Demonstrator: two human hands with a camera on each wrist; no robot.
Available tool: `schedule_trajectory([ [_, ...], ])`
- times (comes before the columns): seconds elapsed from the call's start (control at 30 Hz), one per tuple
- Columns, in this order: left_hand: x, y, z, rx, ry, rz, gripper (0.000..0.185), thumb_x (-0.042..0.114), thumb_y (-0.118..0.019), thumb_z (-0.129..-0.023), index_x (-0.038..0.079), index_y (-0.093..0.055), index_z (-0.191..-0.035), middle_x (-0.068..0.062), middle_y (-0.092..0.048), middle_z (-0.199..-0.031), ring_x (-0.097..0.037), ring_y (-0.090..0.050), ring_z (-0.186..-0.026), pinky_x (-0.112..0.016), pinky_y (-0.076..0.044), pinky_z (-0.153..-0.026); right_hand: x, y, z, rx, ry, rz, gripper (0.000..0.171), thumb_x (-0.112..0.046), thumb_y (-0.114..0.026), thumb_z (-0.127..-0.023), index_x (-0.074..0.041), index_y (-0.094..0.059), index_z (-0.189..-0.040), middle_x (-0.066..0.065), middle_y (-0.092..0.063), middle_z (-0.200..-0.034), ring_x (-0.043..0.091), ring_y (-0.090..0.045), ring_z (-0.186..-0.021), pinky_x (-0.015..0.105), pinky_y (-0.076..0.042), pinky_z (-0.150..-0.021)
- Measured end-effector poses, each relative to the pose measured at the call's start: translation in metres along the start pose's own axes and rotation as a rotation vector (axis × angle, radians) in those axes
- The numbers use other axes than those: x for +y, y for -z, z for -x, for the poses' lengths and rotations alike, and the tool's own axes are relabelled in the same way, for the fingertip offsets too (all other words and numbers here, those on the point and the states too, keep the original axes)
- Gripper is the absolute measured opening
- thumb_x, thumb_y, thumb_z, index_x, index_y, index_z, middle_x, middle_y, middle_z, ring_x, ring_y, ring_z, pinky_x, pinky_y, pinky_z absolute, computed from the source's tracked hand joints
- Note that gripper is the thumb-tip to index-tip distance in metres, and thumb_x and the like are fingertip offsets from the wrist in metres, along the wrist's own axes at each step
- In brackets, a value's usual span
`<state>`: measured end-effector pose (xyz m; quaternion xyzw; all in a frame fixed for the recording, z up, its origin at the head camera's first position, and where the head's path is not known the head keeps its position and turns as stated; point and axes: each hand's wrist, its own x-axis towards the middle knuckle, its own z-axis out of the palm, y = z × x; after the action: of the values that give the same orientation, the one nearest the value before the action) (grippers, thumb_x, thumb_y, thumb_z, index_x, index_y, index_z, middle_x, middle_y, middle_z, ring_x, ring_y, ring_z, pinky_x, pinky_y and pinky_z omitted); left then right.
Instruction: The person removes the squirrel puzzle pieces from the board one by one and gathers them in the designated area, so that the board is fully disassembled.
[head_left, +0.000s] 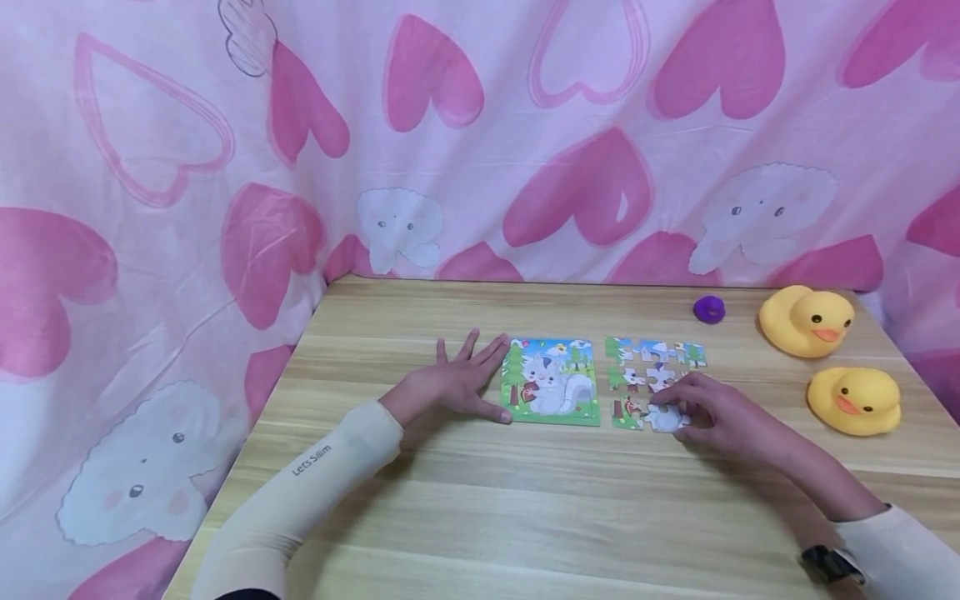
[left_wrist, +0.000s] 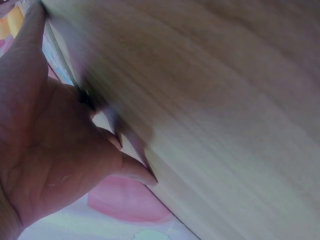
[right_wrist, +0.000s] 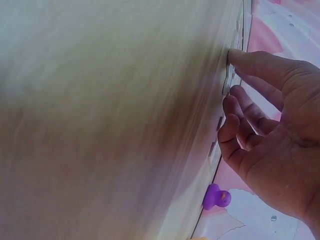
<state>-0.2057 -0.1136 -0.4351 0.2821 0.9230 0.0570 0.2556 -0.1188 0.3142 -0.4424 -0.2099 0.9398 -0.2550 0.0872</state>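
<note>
Two hands worked on a wooden table (head_left: 525,517) whose near half lay bare, with open room before both arms. The left hand (head_left: 453,385) lay flat, fingers spread, its thumb against the left edge of the finished cat picture (head_left: 553,382). Just right of it sat the loose puzzle (head_left: 651,375), where the right hand (head_left: 712,414) pinched a white piece (head_left: 666,418) at the lower edge. Only the head view showed two yellow ducks (head_left: 806,321) near the right edge; the right wrist view showed the purple toy (right_wrist: 216,196) as a small duck.

Two yellow rubber ducks (head_left: 806,321), small purple duck (head_left: 708,309), pink heart curtain (head_left: 480,142)
</note>
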Motion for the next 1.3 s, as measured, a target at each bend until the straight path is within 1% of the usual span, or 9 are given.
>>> schedule_trajectory([
  [0.1, 0.0, 0.0, 0.0, 0.001, 0.0, -0.002, 0.128, 0.083, -0.064, -0.084, 0.028, 0.013, -0.17, 0.009, 0.02, -0.179, -0.039, 0.022, -0.164, -0.084, 0.011, -0.119, -0.004, 0.0, -0.001, 0.01, -0.008, 0.01, 0.051, -0.014, -0.09, -0.082, -0.029, -0.073, -0.128, -0.003, -0.064, -0.115, 0.012, -0.058, -0.096, 0.021, -0.055, -0.076],
  [0.33, -0.001, 0.0, 0.0, 0.007, -0.006, -0.009, 0.128, 0.084, -0.064, -0.084, 0.028, 0.013, -0.17, 0.009, 0.019, -0.179, -0.039, 0.021, -0.164, -0.084, 0.011, -0.119, -0.023, -0.003, -0.011, 0.044, 0.063, 0.017, 0.05, -0.022, -0.091, -0.083, -0.024, -0.074, -0.129, -0.001, -0.066, -0.12, 0.014, -0.061, -0.098, 0.025, -0.056, -0.078],
  [0.53, -0.002, -0.001, 0.001, 0.007, -0.004, -0.015, 0.126, 0.084, -0.063, -0.085, 0.028, 0.012, -0.17, 0.009, 0.019, -0.179, -0.039, 0.021, -0.165, -0.083, 0.011, -0.12, -0.039, -0.014, -0.027, 0.021, 0.092, -0.015, 0.044, -0.018, -0.088, -0.086, -0.021, -0.075, -0.128, -0.002, -0.066, -0.119, 0.014, -0.061, -0.099, 0.027, -0.057, -0.081],
  [0.67, -0.001, -0.001, 0.0, 0.006, -0.005, -0.018, 0.126, 0.084, -0.062, -0.086, 0.028, 0.012, -0.17, 0.009, 0.018, -0.179, -0.04, 0.021, -0.165, -0.084, 0.01, -0.119, -0.049, -0.019, -0.037, -0.013, 0.099, -0.019, 0.044, -0.021, -0.086, -0.089, -0.02, -0.073, -0.131, -0.001, -0.066, -0.122, 0.015, -0.061, -0.099, 0.028, -0.059, -0.082],
  [0.83, -0.001, -0.002, -0.001, 0.013, -0.006, -0.028, 0.127, 0.085, -0.062, -0.085, 0.027, 0.012, -0.17, 0.008, 0.018, -0.179, -0.04, 0.02, -0.165, -0.085, 0.008, -0.119, -0.061, -0.023, -0.046, -0.059, 0.072, -0.022, 0.048, -0.027, -0.083, -0.093, -0.025, -0.069, -0.138, -0.001, -0.066, -0.129, 0.015, -0.06, -0.103, 0.031, -0.058, -0.085],
  [0.97, -0.001, -0.002, -0.002, 0.012, -0.001, -0.037, 0.127, 0.086, -0.061, -0.084, 0.027, 0.012, -0.17, 0.009, 0.019, -0.179, -0.04, 0.02, -0.165, -0.085, 0.008, -0.119, -0.07, -0.028, -0.054, -0.066, 0.074, -0.027, 0.05, -0.022, -0.081, -0.094, -0.023, -0.066, -0.142, 0.001, -0.064, -0.136, 0.015, -0.06, -0.103, 0.031, -0.057, -0.087],
  [1.13, 0.0, -0.001, -0.001, 0.009, 0.003, -0.029, 0.127, 0.086, -0.062, -0.084, 0.028, 0.012, -0.17, 0.009, 0.018, -0.179, -0.04, 0.02, -0.165, -0.085, 0.008, -0.119, -0.082, -0.04, -0.062, -0.015, 0.083, 0.043, 0.049, -0.014, -0.079, -0.093, -0.017, -0.067, -0.14, 0.005, -0.066, -0.137, 0.017, -0.061, -0.102, 0.035, -0.058, -0.088],
  [1.23, 0.0, -0.001, -0.001, 0.008, 0.005, -0.025, 0.127, 0.086, -0.062, -0.084, 0.028, 0.011, -0.17, 0.009, 0.018, -0.179, -0.04, 0.02, -0.165, -0.085, 0.008, -0.119, -0.088, -0.047, -0.065, 0.023, 0.073, 0.102, 0.049, -0.015, -0.081, -0.092, -0.015, -0.068, -0.139, 0.007, -0.067, -0.135, 0.022, -0.064, -0.112, 0.045, -0.059, -0.096],
  [1.3, 0.0, 0.0, -0.001, 0.008, 0.005, -0.026, 0.127, 0.086, -0.062, -0.084, 0.028, 0.011, -0.17, 0.009, 0.017, -0.179, -0.04, 0.02, -0.165, -0.085, 0.008, -0.119, -0.09, -0.049, -0.067, 0.038, 0.064, 0.119, 0.052, -0.017, -0.083, -0.09, -0.014, -0.068, -0.139, 0.007, -0.068, -0.132, 0.025, -0.064, -0.115, 0.049, -0.059, -0.098],
])
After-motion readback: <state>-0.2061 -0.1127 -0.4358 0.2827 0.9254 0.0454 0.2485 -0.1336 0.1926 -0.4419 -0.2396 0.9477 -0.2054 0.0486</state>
